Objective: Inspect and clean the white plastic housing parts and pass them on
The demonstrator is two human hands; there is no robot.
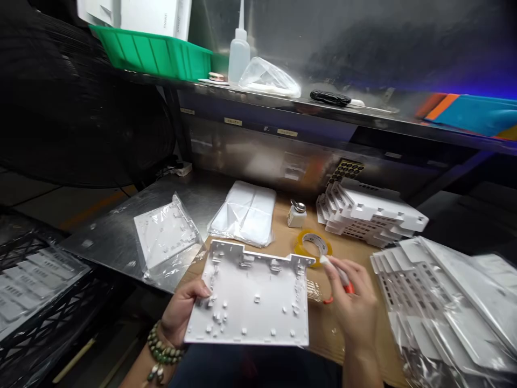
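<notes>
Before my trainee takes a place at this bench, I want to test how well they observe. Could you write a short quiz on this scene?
1. True or false: the left hand grips the white panel.
2. What does the right hand hold? (a) a squeeze bottle (b) a slim white tool (c) a beaded bracelet
3. Fill in: the green bin stands on the ____ above the table.

Key: 1. True. 2. b. 3. shelf.
</notes>
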